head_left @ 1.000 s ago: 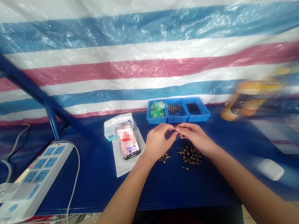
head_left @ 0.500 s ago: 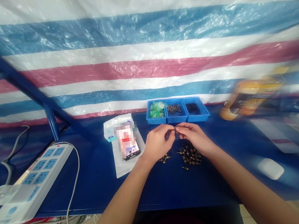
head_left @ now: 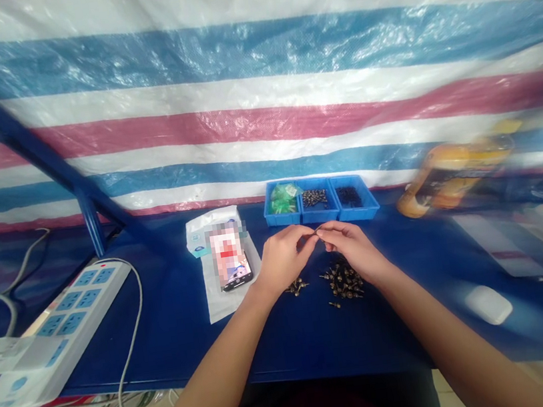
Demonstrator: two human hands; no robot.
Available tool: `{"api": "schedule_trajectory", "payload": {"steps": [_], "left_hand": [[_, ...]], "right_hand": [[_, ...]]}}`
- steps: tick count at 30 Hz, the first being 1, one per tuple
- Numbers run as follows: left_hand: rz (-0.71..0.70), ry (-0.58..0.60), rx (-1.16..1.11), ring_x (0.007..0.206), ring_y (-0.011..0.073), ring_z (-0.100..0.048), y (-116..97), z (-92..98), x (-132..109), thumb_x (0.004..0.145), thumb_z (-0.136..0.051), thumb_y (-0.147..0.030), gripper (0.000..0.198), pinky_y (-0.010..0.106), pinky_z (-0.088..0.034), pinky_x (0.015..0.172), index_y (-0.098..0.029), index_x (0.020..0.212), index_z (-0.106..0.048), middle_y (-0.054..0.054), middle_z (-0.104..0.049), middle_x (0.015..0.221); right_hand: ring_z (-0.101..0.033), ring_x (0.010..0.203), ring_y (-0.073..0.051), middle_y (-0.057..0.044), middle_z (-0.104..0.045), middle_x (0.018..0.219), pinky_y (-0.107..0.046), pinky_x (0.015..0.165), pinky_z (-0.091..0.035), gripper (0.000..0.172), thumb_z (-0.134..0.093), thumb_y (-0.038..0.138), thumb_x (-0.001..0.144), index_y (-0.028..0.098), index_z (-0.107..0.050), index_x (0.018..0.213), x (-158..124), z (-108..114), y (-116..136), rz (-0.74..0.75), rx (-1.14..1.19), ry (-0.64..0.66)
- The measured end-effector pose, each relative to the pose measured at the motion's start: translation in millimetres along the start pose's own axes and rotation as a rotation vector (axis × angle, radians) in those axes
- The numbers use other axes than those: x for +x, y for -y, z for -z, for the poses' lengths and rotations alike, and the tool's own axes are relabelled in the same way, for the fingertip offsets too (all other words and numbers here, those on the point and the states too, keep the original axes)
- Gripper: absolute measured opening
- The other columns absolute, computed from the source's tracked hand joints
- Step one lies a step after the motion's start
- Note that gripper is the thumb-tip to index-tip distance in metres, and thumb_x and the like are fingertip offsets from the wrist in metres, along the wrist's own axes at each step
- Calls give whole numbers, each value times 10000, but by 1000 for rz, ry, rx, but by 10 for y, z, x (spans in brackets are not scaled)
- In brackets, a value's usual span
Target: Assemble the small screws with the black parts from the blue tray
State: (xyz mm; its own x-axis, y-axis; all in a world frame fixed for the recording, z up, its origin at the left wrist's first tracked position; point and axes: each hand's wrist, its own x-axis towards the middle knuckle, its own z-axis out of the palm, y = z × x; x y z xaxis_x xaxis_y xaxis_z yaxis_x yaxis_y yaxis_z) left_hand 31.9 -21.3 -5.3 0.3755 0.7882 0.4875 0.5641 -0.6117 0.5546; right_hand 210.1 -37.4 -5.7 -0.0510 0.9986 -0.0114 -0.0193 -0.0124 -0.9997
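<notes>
My left hand (head_left: 287,255) and my right hand (head_left: 349,245) meet fingertip to fingertip over the blue table, both pinched closed. Between the tips is a tiny dark piece, mostly covered by the fingers; its kind is too small to make out. Below my right hand lies a heap of small brass-and-black metal parts (head_left: 343,281) with thin shafts. A smaller group of similar parts (head_left: 297,286) lies by my left wrist, partly hidden by it. Just beyond the hands, a blue three-part bin (head_left: 321,218) holds a green bag (head_left: 283,198), small metallic pieces (head_left: 315,199) and small black pieces (head_left: 349,196).
Left of my hands a phone (head_left: 236,281) leans on a white-and-teal packet (head_left: 195,234). A white power strip (head_left: 62,334) with cables occupies the left side. To the right are an orange-labelled bottle (head_left: 449,172) and a white rounded case (head_left: 488,305). Striped sheeting hangs behind.
The fingertips of both hands have closed slightly further together around the tiny piece. The whole view has shifted very slightly; the heaps and bin stay in place.
</notes>
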Motion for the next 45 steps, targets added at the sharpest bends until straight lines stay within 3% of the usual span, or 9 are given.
{"api": "schedule_trajectory", "payload": {"steps": [7, 10, 15, 21, 24, 26, 30, 36, 45], "left_hand": [[45, -131, -3, 770, 152, -665, 26, 15, 28, 934, -581, -318, 152, 261, -484, 712, -227, 973, -696, 8, -738, 895], [49, -147, -25, 788, 147, -671, 27, 27, 36, 942, -574, -332, 173, 256, -489, 724, -224, 987, -701, 8, -745, 922], [57, -158, -52, 790, 143, -669, 43, 39, 34, 943, -577, -355, 189, 254, -493, 736, -216, 979, -700, 8, -744, 924], [66, -161, -38, 764, 144, -665, 52, 44, 35, 942, -577, -365, 196, 262, -495, 728, -216, 971, -702, 8, -740, 896], [63, -151, -28, 781, 148, -672, 52, 40, 38, 946, -569, -372, 203, 262, -496, 727, -220, 965, -703, 9, -741, 899], [56, -141, -19, 783, 149, -674, 53, 34, 40, 947, -569, -367, 196, 261, -497, 723, -226, 970, -703, 7, -743, 907], [40, -105, -11, 818, 158, -682, 57, 22, 39, 941, -581, -348, 171, 269, -504, 747, -238, 995, -700, 3, -746, 934], [6, 14, 19, 863, 178, -682, 71, 13, 24, 941, -573, -312, 145, 279, -511, 781, -243, 997, -688, 11, -740, 959], [-9, 57, 5, 862, 175, -676, 50, 17, 26, 949, -549, -297, 141, 276, -502, 779, -243, 968, -678, 11, -733, 956]], "right_hand": [[-650, 741, -178, -62, -729, 872, -328, 753, -462, 315, -779, 427, 743, 187, -705, 934, 46, 80, -18, -29, 94, -51], [-576, 630, -129, -22, -688, 760, -285, 653, -423, 286, -740, 464, 783, 190, -662, 803, 64, 126, -37, -11, 54, -78], [-374, 477, -87, 42, -461, 519, -261, 493, -283, 408, -685, 485, 816, 197, -489, 603, 126, 171, -121, -79, 72, -129], [-412, 495, -81, 50, -511, 603, -221, 464, -321, 313, -765, 426, 731, 217, -543, 801, 179, 249, -85, -98, 467, -317], [-423, 504, -84, 47, -566, 669, -208, 449, -310, 401, -790, 416, 708, 254, -570, 1002, 175, 283, -41, -85, 465, -409], [-400, 495, -82, 49, -536, 638, -212, 437, -284, 363, -778, 408, 716, 237, -591, 976, 172, 281, -34, -86, 412, -425], [-371, 491, -81, 48, -492, 605, -236, 463, -278, 227, -712, 398, 780, 204, -620, 852, 144, 212, -37, 7, 243, -310], [-470, 570, -114, 20, -570, 673, -266, 562, -359, 299, -608, 495, 874, 205, -618, 802, 55, 80, -23, 84, -150, 51], [-474, 586, -120, 21, -556, 657, -262, 580, -370, 348, -556, 498, 903, 208, -564, 711, 21, 43, -14, 83, -247, 63]]}}
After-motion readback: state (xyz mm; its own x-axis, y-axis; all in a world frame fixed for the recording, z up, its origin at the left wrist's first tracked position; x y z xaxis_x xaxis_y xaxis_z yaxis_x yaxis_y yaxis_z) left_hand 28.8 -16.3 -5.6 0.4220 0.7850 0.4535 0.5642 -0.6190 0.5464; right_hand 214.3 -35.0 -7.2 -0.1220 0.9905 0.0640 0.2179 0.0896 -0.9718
